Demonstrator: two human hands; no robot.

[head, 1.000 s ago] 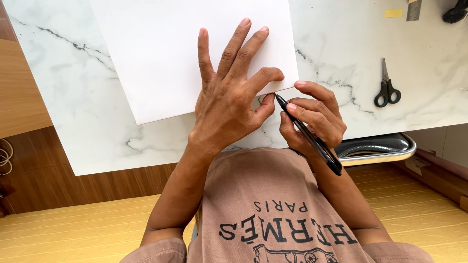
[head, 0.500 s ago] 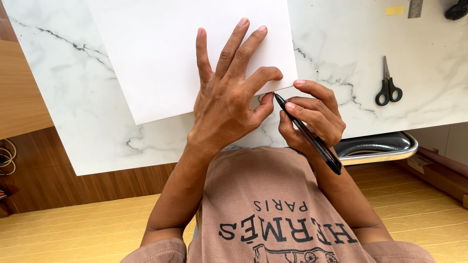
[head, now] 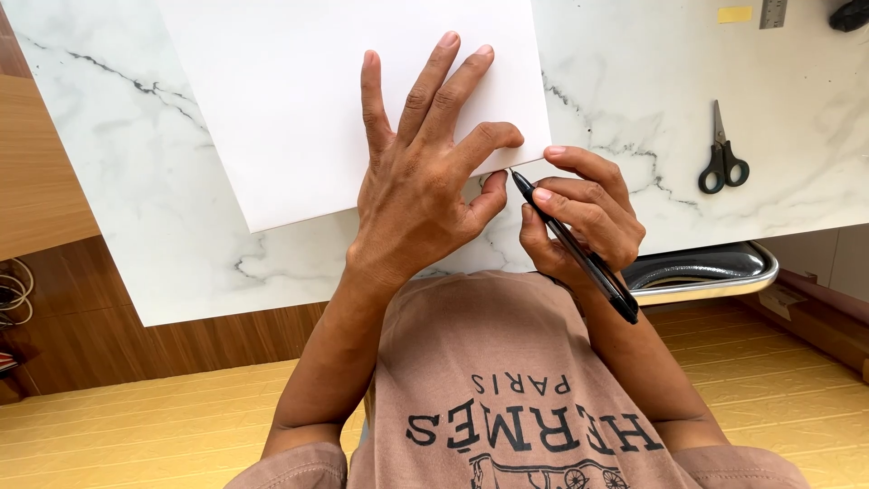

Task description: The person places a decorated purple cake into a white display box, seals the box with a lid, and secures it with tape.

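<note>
A large white sheet of paper [head: 299,100] lies on the white marble tabletop [head: 136,208]. My left hand [head: 421,190] presses flat on the sheet's near right part, fingers spread. My right hand [head: 584,217] grips a black pen [head: 579,249] in a writing hold. The pen tip touches the sheet's near right corner, just beside my left thumb.
Black-handled scissors [head: 721,156] lie on the marble to the right. A yellow sticky scrap [head: 734,14], a metal ruler end [head: 772,13] and a dark object [head: 849,14] sit at the far right edge. A chrome chair frame [head: 706,272] shows below the table's edge, over yellow wooden flooring.
The paper has shifted very slightly under my left hand. The pen tip stays at the sheet's near right corner and both hands hold their places.
</note>
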